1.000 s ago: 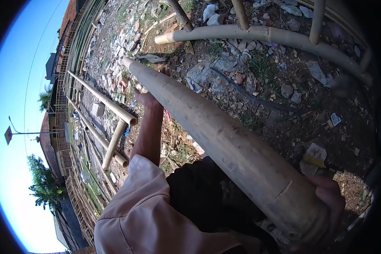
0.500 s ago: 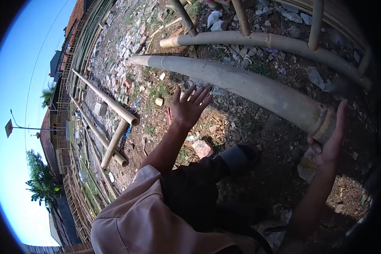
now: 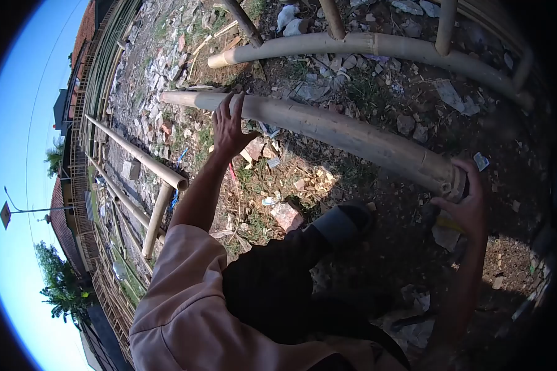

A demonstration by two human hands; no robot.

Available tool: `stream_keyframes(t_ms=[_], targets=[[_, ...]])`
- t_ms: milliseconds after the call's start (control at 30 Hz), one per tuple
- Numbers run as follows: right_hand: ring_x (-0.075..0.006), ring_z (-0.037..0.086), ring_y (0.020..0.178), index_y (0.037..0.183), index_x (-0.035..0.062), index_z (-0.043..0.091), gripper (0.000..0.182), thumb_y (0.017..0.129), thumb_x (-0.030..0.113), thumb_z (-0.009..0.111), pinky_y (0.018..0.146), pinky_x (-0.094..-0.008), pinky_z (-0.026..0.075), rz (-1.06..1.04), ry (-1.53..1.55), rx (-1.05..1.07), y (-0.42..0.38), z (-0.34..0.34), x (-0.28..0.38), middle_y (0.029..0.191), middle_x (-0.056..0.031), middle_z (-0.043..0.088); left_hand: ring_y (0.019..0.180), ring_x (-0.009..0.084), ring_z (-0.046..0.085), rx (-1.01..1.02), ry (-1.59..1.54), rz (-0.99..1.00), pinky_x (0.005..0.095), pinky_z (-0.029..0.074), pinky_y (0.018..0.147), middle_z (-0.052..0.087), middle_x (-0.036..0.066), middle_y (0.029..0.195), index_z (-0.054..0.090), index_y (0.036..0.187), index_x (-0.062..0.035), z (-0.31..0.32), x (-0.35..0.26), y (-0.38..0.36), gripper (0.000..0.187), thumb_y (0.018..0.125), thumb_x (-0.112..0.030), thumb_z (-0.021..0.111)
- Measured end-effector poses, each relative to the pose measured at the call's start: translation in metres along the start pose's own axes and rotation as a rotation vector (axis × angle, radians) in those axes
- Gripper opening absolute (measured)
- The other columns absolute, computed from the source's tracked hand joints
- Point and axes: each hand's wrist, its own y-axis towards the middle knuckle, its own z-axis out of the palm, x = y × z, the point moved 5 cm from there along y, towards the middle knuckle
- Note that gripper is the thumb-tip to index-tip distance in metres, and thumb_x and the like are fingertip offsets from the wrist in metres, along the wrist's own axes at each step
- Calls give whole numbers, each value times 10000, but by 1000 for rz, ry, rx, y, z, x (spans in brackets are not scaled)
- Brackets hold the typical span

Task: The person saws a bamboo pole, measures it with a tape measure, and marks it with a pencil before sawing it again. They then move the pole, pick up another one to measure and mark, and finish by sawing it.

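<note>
A thick bamboo pole (image 3: 353,133) lies slantwise in front of me, from upper left to its cut end at right. My right hand (image 3: 470,201) is wrapped round that near end, fingers over the far side and thumb on the close side. Toward the pole's other end, my left hand (image 3: 231,130) has its fingers stretched over the bamboo and its thumb spread out to the right. Whether its palm presses on the pole cannot be made out.
Beyond lies a bamboo frame (image 3: 346,44) with upright pieces joined to it. To the left are more bamboo poles (image 3: 136,151) and a pale block (image 3: 130,169). Rubble and wood chips (image 3: 303,179) cover the ground. A broken brick (image 3: 286,216) lies near my foot (image 3: 340,226).
My left hand has moved up and left onto the pole. My right hand has closed round the pole's end from an open palm. The pole looks turned and narrower, and the view has shifted.
</note>
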Motion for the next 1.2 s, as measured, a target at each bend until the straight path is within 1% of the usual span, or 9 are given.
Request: stream_keyframes(t_ms=[133, 167, 367, 500, 600, 733, 833, 967, 1200], targets=[[-333, 593, 1307, 1365, 104, 610, 887, 549, 25, 951, 1099, -444, 484, 7, -204, 36, -10, 13, -18, 1386, -134, 614, 1555, 366, 307, 240, 69, 231, 586, 229, 1264, 429, 158, 1613, 475, 1535, -174, 36, 18, 34, 1108, 577, -358, 1002], [-338, 584, 1325, 1371, 106, 608, 879, 564, 7, 941, 1105, -449, 484, -7, -247, 31, -12, 13, -20, 1403, -140, 607, 1503, 350, 406, 256, 59, 237, 592, 239, 1256, 496, 149, 1564, 524, 1482, -175, 50, 23, 38, 1001, 617, -381, 984], [-346, 569, 1353, 1404, 87, 602, 888, 583, -64, 903, 1124, -443, 479, 169, -290, 22, -27, -29, -57, 1422, -141, 605, 1299, 370, 577, 416, -30, 407, 596, 362, 1164, 578, 146, 1405, 525, 1486, -153, 75, -29, 70, 976, 658, -423, 965], [-352, 566, 1357, 1417, 85, 604, 862, 619, -85, 881, 1122, -429, 490, 221, -286, -28, -27, -66, -75, 1431, -138, 595, 1097, 348, 684, 446, -133, 476, 495, 543, 981, 676, 145, 1198, 556, 1425, -100, 107, -61, 93, 959, 622, -396, 988], [-349, 578, 1339, 1455, 107, 589, 870, 656, -52, 893, 1127, -424, 495, 303, -428, -163, -31, -98, -101, 1433, -141, 589, 975, 390, 724, 428, -96, 493, 492, 599, 863, 716, 177, 1080, 607, 1367, -96, 99, -118, 102, 863, 613, -322, 961], [-348, 593, 1317, 1542, 174, 529, 924, 713, 44, 918, 1129, -429, 498, 526, -554, -241, -57, -137, -140, 1438, -153, 585, 964, 391, 727, 432, -192, 555, 504, 595, 869, 727, 174, 1035, 618, 1348, -111, 93, -191, 92, 845, 614, -364, 950], [-352, 589, 1322, 1569, 194, 497, 956, 722, 68, 922, 1121, -430, 504, 537, -577, -293, -81, -148, -173, 1450, -162, 579, 1058, 368, 669, 469, -189, 481, 540, 543, 931, 679, 144, 1101, 559, 1463, -156, 105, -231, 72, 948, 622, -340, 954], [-337, 585, 1365, 1565, 178, 505, 861, 799, 169, 898, 1141, -420, 473, 592, -489, -218, -95, -164, -186, 1466, -212, 605, 1042, 348, 656, 292, -378, 513, 498, 543, 939, 669, 128, 1096, 592, 1424, -84, 113, -228, 57, 925, 620, -355, 962], [-329, 598, 1364, 1560, 162, 501, 803, 853, 226, 875, 1156, -407, 454, 771, -431, -101, -108, -165, -182, 1452, -221, 621, 1121, 381, 686, 484, -397, 426, 484, 554, 982, 698, 179, 1226, 622, 1374, -77, 111, -228, 50, 864, 606, -276, 964]])
